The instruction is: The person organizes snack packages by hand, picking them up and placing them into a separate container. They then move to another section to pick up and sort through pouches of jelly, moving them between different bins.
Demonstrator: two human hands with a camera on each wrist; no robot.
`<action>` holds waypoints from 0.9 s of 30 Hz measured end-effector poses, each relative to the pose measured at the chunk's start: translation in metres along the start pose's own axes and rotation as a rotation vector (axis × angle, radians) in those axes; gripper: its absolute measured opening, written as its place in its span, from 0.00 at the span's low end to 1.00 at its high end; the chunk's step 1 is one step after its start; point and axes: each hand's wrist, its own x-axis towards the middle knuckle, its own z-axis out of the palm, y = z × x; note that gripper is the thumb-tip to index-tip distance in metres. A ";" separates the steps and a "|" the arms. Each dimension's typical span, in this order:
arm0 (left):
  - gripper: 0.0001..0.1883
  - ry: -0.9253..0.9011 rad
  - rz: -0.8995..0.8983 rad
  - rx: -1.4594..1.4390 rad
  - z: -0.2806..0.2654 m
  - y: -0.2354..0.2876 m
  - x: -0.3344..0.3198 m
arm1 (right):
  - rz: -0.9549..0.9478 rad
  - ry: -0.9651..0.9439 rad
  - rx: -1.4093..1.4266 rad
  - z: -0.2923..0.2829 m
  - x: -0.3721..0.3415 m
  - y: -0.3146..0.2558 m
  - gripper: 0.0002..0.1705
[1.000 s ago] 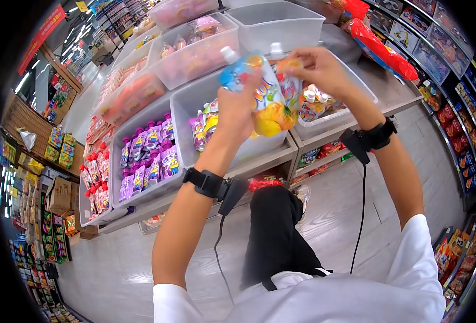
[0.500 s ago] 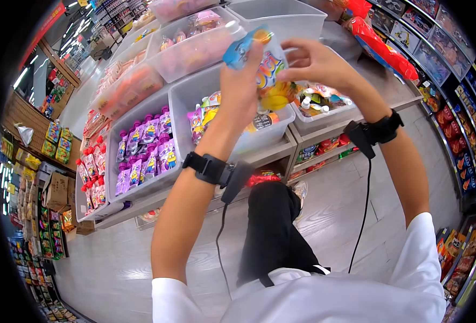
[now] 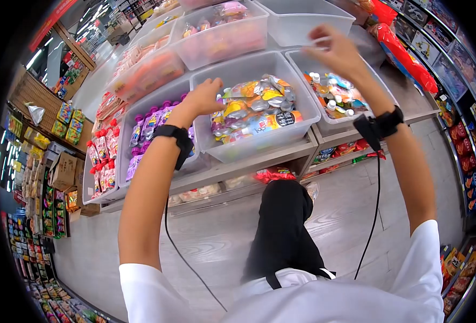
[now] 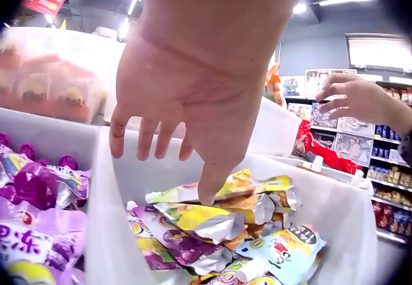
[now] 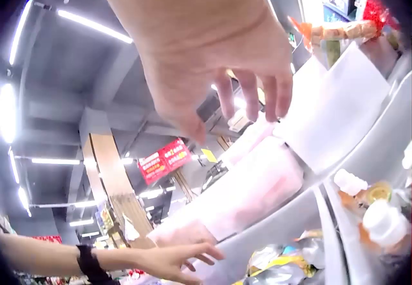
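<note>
My left hand [image 3: 199,101] is over the left side of the middle bin [image 3: 309,121], its fingers loosely bent and holding nothing. Below it, in the left wrist view, lie silver-backed, spouted jelly pouches [image 4: 199,220] in yellow, orange and purple. A light-blue pouch [image 4: 283,253] with a round black label lies toward the bin's front. Raised over the right bin [image 3: 297,56], my right hand [image 3: 337,53] has relaxed, bent fingers with nothing between them. That bin contains white-capped pouches [image 3: 335,94].
Purple-capped pouches [image 3: 146,126] fill the bin on the left, beside red-capped pouches [image 3: 104,156]. Behind stand clear bins of pink packs [image 3: 221,40] and an unfilled-looking bin [image 3: 308,24]. A red inflated package [image 3: 404,56] lies at the right edge of the display.
The pouches in my hands have left them: two were held at first, then one in the left. My hands have moved apart, left hand leftward. The head view has shifted slightly.
</note>
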 end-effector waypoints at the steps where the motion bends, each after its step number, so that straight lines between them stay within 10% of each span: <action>1: 0.39 -0.022 0.059 0.010 0.001 0.010 0.002 | -0.002 -0.147 -0.042 0.016 0.001 -0.009 0.40; 10: 0.59 -0.182 0.020 -0.007 0.034 0.066 0.041 | -0.168 -0.821 -0.371 0.139 0.022 -0.003 0.67; 15: 0.61 -0.312 0.002 -0.056 0.034 0.046 0.065 | -0.021 -1.002 -0.408 0.154 0.045 -0.001 0.58; 27: 0.61 -0.318 -0.074 -0.075 0.037 0.041 0.044 | -0.157 -0.939 -0.463 0.162 0.037 0.001 0.64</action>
